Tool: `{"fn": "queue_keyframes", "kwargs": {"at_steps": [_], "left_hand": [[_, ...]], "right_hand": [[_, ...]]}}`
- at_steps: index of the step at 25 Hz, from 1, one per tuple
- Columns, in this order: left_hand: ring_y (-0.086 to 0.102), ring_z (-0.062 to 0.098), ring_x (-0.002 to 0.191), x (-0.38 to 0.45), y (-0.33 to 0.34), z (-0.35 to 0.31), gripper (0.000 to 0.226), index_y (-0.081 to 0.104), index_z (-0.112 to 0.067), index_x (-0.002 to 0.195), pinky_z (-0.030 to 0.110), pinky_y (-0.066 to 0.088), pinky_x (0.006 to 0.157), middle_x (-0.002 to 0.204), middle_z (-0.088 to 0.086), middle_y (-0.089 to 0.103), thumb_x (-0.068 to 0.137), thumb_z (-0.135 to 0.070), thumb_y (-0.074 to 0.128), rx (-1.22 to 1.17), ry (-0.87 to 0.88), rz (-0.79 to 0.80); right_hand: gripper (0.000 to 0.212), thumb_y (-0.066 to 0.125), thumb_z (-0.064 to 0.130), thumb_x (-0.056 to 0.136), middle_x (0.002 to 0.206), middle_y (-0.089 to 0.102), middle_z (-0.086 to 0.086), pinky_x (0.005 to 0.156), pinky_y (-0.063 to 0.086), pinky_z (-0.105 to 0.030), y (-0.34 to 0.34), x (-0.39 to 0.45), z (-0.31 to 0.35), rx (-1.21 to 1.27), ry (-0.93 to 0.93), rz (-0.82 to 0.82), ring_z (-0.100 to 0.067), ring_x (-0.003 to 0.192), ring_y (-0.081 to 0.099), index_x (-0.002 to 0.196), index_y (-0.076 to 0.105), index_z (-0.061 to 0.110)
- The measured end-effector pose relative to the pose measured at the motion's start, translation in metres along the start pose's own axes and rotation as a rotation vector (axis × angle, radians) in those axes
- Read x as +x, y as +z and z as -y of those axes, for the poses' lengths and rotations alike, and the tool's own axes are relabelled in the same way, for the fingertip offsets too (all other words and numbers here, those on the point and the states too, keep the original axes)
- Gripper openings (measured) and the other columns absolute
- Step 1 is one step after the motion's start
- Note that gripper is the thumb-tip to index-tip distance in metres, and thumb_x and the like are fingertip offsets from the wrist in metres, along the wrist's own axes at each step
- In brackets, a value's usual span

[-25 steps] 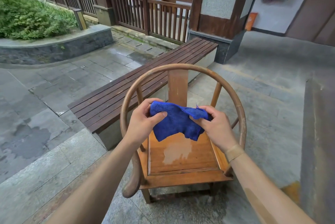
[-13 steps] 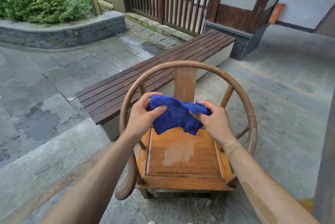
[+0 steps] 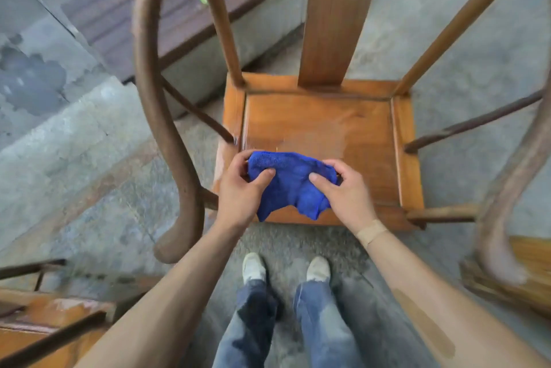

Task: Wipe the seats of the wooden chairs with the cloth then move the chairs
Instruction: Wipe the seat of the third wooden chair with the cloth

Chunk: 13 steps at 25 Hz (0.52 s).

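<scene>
Blue cloth is gripped by left hand and right hand, fingers curled round its ends. Cloth is held over the front of the wooden chair seat.

The light was soft and even daylight, without any clear direction, and I saw no hard shadows on the ground. My picture was bright enough but not sharp. Motion blur smeared the edges most: the curved armrest on my left, the other armrest on my right and the paving all looked streaked. The middle was clearer; the blue cloth showed its texture a little. A pale wet sheen lay on the seat. The wide lens bent the straight chair posts outward, and my forearms looked stretched near the bottom corners.
</scene>
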<state>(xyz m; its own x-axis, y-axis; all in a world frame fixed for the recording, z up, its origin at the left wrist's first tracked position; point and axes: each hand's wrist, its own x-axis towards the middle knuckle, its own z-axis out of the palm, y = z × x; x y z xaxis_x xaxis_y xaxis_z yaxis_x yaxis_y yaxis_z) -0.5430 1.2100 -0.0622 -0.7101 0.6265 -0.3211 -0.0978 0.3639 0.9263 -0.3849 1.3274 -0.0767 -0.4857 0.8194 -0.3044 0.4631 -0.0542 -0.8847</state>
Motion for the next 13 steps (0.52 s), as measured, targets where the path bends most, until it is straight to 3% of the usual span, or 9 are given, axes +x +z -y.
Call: {"fn": "queue_keyframes", "kwargs": {"at_steps": [4, 6, 11, 13], "left_hand": [[0.065, 0.006, 0.086, 0.039, 0.027, 0.117, 0.031, 0.059, -0.033, 0.096, 0.040, 0.054, 0.092, 0.093, -0.010, 0.069, 0.086, -0.006, 0.070, 0.082, -0.153, -0.090], [0.066, 0.007, 0.088, 0.059, 0.033, 0.157, 0.029, 0.057, -0.032, 0.101, 0.039, 0.053, 0.093, 0.093, -0.011, 0.068, 0.087, -0.010, 0.070, 0.151, -0.166, -0.064], [0.057, 0.027, 0.112, 0.085, 0.043, 0.206, 0.044, 0.054, -0.013, 0.132, 0.025, 0.040, 0.098, 0.120, 0.008, 0.057, 0.089, -0.007, 0.064, 0.405, 0.022, -0.046], [0.048, 0.034, 0.119, 0.081, 0.048, 0.212, 0.051, 0.049, -0.016, 0.138, 0.039, 0.037, 0.106, 0.134, 0.015, 0.045, 0.089, -0.013, 0.063, 0.586, 0.101, -0.105]], "right_hand": [[0.020, 0.071, 0.013, 0.086, 0.085, 0.067, 0.010, 0.077, 0.046, -0.025, 0.063, 0.035, -0.106, -0.121, 0.131, 0.026, -0.012, 0.080, 0.060, 0.104, 0.070, 0.022], [0.022, 0.068, 0.015, 0.088, 0.090, 0.068, 0.004, 0.074, 0.041, -0.024, 0.081, 0.053, -0.138, -0.241, 0.148, 0.041, -0.019, 0.085, 0.061, 0.109, 0.069, 0.019], [0.038, 0.067, 0.031, 0.090, 0.121, 0.060, 0.003, 0.082, 0.052, -0.039, 0.103, 0.074, -0.173, -0.547, 0.007, 0.015, -0.029, 0.105, 0.061, 0.127, 0.059, 0.031], [0.044, 0.068, 0.034, 0.089, 0.127, 0.055, 0.004, 0.086, 0.050, -0.039, 0.102, 0.072, -0.176, -0.617, -0.090, -0.051, -0.026, 0.111, 0.057, 0.131, 0.057, 0.030]]}}
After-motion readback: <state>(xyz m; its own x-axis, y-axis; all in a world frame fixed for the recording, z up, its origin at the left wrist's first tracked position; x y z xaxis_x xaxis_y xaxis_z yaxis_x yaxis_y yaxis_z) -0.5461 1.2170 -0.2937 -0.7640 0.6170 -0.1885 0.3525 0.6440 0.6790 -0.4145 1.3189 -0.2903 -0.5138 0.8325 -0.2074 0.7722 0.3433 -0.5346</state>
